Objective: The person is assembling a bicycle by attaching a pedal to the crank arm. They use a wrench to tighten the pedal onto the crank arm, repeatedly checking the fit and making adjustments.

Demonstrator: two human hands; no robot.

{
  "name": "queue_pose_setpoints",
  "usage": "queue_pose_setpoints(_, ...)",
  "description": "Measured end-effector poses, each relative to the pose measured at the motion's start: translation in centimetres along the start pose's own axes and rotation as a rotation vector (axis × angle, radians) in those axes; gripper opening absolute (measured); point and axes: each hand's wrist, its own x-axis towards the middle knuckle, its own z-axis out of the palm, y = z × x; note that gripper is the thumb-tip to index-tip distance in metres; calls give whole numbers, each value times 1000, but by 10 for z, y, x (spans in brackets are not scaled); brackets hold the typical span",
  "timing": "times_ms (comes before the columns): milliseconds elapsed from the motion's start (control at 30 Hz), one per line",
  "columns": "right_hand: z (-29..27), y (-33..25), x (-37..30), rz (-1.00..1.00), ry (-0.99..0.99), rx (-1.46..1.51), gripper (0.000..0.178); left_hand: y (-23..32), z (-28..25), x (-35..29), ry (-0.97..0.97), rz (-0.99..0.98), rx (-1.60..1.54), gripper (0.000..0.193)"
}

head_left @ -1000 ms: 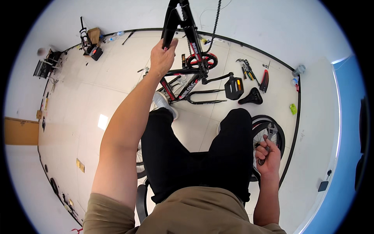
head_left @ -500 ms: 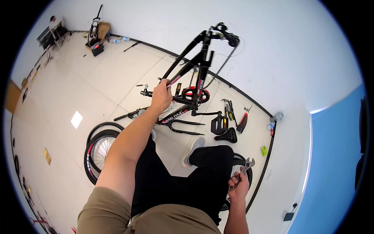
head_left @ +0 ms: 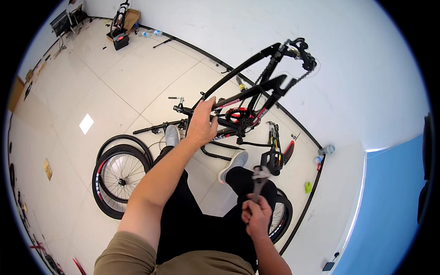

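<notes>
My left hand (head_left: 202,123) is wrapped round a tube of the black bicycle frame (head_left: 247,94), which is held tilted up off the floor. A derailleur (head_left: 306,57) and a hanging chain (head_left: 300,79) are at its raised end. Low on the frame sit a red-edged chainring (head_left: 236,114) and a crank with a black pedal (head_left: 273,160). In my closed right hand (head_left: 257,215) is an adjustable wrench (head_left: 260,183), pointing upward. Its jaw is blurred and appears just below the pedal; whether they touch I cannot tell.
Wheels lie on the floor at left (head_left: 121,182) and beside my right leg (head_left: 282,220). Pliers-like hand tools (head_left: 274,133) and a red-and-black part (head_left: 289,150) lie past the pedal. A wall (head_left: 348,110) rises at right. Far left stands a black toolbox (head_left: 121,42).
The frame's raised end has swung right and tilted, with my left hand still on it. My right hand has brought the wrench left and up, close to the pedal.
</notes>
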Motion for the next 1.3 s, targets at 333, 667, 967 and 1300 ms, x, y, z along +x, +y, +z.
queue_pose_setpoints(333,63,10,45,67,-14,-111,24,-17,1,-23,163,-28,-89,56)
queue_pose_setpoints(667,69,-33,38,-403,-240,-343,22,-14,3,-16,172,-41,-99,46)
queue_pose_setpoints(967,55,-21,40,-98,-143,-338,25,-6,3,-24,188,-86,75,63)
queue_pose_setpoints(1300,56,-33,34,-504,-67,-308,13,137,-20,81,281,284,-419,47)
